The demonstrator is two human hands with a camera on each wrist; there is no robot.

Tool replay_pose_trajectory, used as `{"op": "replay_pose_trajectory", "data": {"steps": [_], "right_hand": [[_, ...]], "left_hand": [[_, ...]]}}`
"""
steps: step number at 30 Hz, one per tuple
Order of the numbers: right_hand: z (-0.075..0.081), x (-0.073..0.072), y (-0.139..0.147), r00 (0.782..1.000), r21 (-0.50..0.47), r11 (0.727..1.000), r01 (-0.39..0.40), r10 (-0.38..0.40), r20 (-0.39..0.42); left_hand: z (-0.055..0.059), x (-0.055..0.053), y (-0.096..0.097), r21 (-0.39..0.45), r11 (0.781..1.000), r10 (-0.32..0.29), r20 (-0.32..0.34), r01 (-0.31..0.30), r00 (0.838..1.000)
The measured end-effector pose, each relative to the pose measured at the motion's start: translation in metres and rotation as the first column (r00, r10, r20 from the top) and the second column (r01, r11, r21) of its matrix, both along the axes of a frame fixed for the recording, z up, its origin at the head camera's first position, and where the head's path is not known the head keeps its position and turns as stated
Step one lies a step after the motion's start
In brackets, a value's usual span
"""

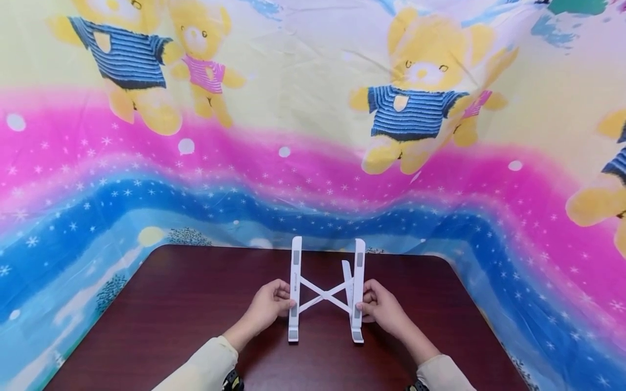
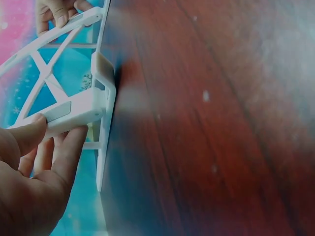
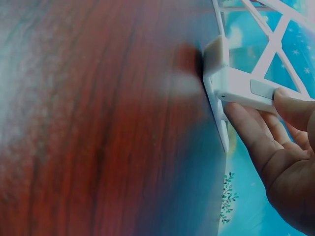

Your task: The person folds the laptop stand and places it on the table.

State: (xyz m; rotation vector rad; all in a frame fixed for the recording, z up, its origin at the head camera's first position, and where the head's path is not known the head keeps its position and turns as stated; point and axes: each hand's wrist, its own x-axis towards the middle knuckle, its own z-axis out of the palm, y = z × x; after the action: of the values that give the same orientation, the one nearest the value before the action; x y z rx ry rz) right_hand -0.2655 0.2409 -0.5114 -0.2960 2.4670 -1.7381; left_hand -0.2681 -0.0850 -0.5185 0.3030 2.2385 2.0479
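A white folding laptop stand (image 1: 325,295) stands unfolded on the dark table, its two long side arms joined by an X-shaped brace. Grey pads line the arms, and each front end turns up in a small lip. My left hand (image 1: 271,302) grips the left arm, thumb on top by a grey pad and fingers beneath, as the left wrist view shows (image 2: 42,162). On the other side my right hand (image 1: 382,307) pinches the right arm the same way, thumb on its pad in the right wrist view (image 3: 280,142).
The dark red-brown wooden table (image 1: 195,304) has rounded far corners. Behind it hangs a colourful cloth (image 1: 293,179) printed with teddy bears and snowflakes, reaching down past the table's far and side edges. Pale sleeves (image 1: 205,364) cover both forearms.
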Motion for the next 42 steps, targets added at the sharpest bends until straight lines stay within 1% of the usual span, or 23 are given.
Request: {"op": "replay_pose_trajectory", "data": {"steps": [2, 6, 10, 15, 19, 22, 34, 42], "right_hand": [[0.0, 0.0, -0.001, 1.0, 0.016, 1.0, -0.005, 0.006, -0.013], [0.002, 0.001, -0.004, 0.999, 0.046, 0.999, 0.012, -0.011, -0.038], [0.003, 0.002, -0.006, 0.998, 0.048, 0.998, 0.033, -0.031, -0.045], [0.003, 0.001, -0.008, 0.998, 0.043, 0.998, 0.045, -0.043, -0.034], [0.005, 0.002, -0.009, 0.999, 0.046, 0.998, 0.049, -0.048, -0.023], [0.005, 0.001, -0.01, 0.999, 0.043, 0.998, 0.044, -0.043, -0.023], [0.0, 0.003, -0.01, 0.997, 0.029, 0.998, 0.058, -0.057, -0.051], [0.0, 0.003, -0.011, 0.998, 0.037, 0.998, 0.056, -0.054, -0.042]], "left_hand": [[0.002, 0.001, 0.0, -0.001, 1.0, 0.003, -0.002, -0.003, 1.0], [0.005, 0.004, 0.002, -0.012, 1.0, 0.028, -0.004, -0.028, 1.0], [0.007, 0.006, 0.003, -0.002, 0.999, 0.034, -0.007, -0.034, 0.999], [0.006, 0.006, 0.004, 0.015, 1.0, 0.022, -0.004, -0.022, 1.0], [0.004, 0.005, 0.004, -0.004, 1.0, 0.012, -0.009, -0.012, 1.0], [0.002, 0.004, 0.005, -0.028, 1.0, 0.008, -0.03, -0.009, 1.0], [0.0, 0.004, 0.01, -0.073, 0.997, 0.009, -0.056, -0.013, 0.998], [0.0, 0.005, 0.014, -0.083, 0.996, 0.023, -0.043, -0.027, 0.999]]}}
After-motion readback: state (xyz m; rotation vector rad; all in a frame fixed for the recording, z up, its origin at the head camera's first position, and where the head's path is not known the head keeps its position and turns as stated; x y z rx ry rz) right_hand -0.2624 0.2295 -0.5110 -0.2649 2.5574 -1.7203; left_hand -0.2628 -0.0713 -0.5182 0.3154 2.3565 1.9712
